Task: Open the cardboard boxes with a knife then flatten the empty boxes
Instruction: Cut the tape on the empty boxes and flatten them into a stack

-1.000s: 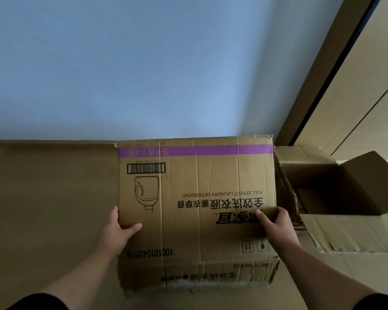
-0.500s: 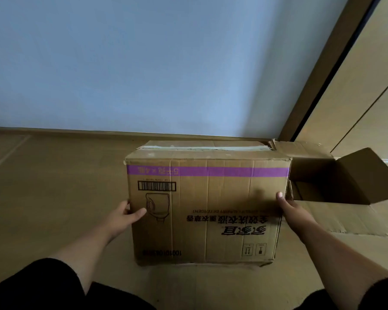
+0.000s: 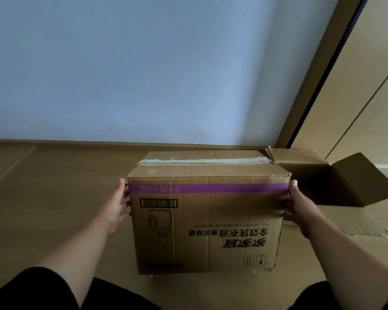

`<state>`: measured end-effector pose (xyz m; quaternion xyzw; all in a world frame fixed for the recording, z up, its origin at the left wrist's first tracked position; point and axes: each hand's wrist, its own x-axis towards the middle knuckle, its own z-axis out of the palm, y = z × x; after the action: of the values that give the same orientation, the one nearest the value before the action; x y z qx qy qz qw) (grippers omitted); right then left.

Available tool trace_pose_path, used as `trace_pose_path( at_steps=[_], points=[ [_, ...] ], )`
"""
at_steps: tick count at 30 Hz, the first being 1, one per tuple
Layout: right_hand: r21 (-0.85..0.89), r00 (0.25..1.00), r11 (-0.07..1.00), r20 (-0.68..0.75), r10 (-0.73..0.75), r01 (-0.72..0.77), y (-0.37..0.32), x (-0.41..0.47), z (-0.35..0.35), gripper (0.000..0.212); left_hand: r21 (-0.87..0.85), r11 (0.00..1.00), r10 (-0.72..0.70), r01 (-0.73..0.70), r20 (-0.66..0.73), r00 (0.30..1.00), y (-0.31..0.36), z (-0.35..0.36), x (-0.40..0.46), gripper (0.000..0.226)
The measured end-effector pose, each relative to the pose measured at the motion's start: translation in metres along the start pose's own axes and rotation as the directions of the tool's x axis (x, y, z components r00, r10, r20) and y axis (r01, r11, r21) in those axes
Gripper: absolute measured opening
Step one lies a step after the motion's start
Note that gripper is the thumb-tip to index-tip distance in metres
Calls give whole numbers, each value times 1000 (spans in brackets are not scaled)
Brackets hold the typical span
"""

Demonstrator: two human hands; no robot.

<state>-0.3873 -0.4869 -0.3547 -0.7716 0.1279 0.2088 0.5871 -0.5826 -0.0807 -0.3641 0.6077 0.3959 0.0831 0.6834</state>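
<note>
At the bottom corners of the frame I see my two dark sleeves (image 3: 43,287). My left hand (image 3: 117,209) lies flat against the left side of the one sealed cardboard box (image 3: 207,222) at center frame, fingers straight and together; my right hand (image 3: 300,209) presses its right side likewise. Behind it to the right, touching its far corner, sits a second opened box (image 3: 345,182) on the floor (image 3: 43,198).
</note>
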Motion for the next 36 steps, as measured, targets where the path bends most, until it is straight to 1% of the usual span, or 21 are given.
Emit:
trace_pose_path(
  at_steps=[1, 3, 5, 7, 9, 11, 13, 16, 20, 23, 25, 28, 31, 36],
  points=[
    [-35, 1000, 999, -3, -14, 14, -2, 2, 4, 72, 18, 1000, -5, 5, 7, 1000, 1, 4, 3, 55],
    [-95, 999, 995, -33, -17, 14, -7, 8, 8, 76, 49, 998, -28, 29, -17, 999, 3, 7, 10, 56],
    [-108, 997, 993, -70, 30, -38, -12, 14, 2, 87, 84, 994, -65, 69, -46, 997, 8, 5, 17, 59],
    [-121, 995, 988, -54, 86, -92, -12, 20, -11, 96, 104, 988, -110, 114, -42, 993, 12, 2, 22, 54],
    [-145, 993, 983, 18, 115, -111, -12, 22, -20, 89, 94, 985, -143, 144, -17, 990, 14, 2, 25, 41],
    [-122, 993, 988, 50, 104, -97, -13, 18, -20, 70, 62, 987, -146, 145, 15, 989, 14, 2, 25, 31],
    [-107, 998, 992, 15, 65, -63, -14, 15, -16, 59, 30, 992, -123, 122, 35, 992, 14, 0, 26, 26],
    [-96, 998, 995, -56, -12, 6, -21, 11, -12, 57, -25, 998, -57, 59, 70, 996, 15, -1, 25, 25],
    [-31, 992, 996, -97, -87, 84, -30, 6, -10, 47, -138, 989, 66, -49, 121, 990, 21, -6, 24, 27],
    [23, 981, 989, -131, -145, 149, -34, 3, -8, 40, -243, 956, 194, -165, 98, 976, 30, -5, 23, 22],
    [31, 976, 984, -142, -168, 174, -37, 0, -6, 39, -290, 929, 256, -229, 60, 965, 37, 0, 23, 26],
    [-20, 974, 986, -149, -169, 168, -38, -2, 0, 46, -270, 931, 257, -243, 15, 966, 38, 8, 25, 34],
    [-133, 978, 982, -145, -150, 131, -35, -7, 6, 57, -221, 948, 238, -228, 22, 971, 31, 13, 26, 37],
    [-233, 980, 968, -145, -134, 98, -39, -10, 4, 52, -137, 974, 188, -183, 25, 982, 31, 15, 23, 41]
  ],
)
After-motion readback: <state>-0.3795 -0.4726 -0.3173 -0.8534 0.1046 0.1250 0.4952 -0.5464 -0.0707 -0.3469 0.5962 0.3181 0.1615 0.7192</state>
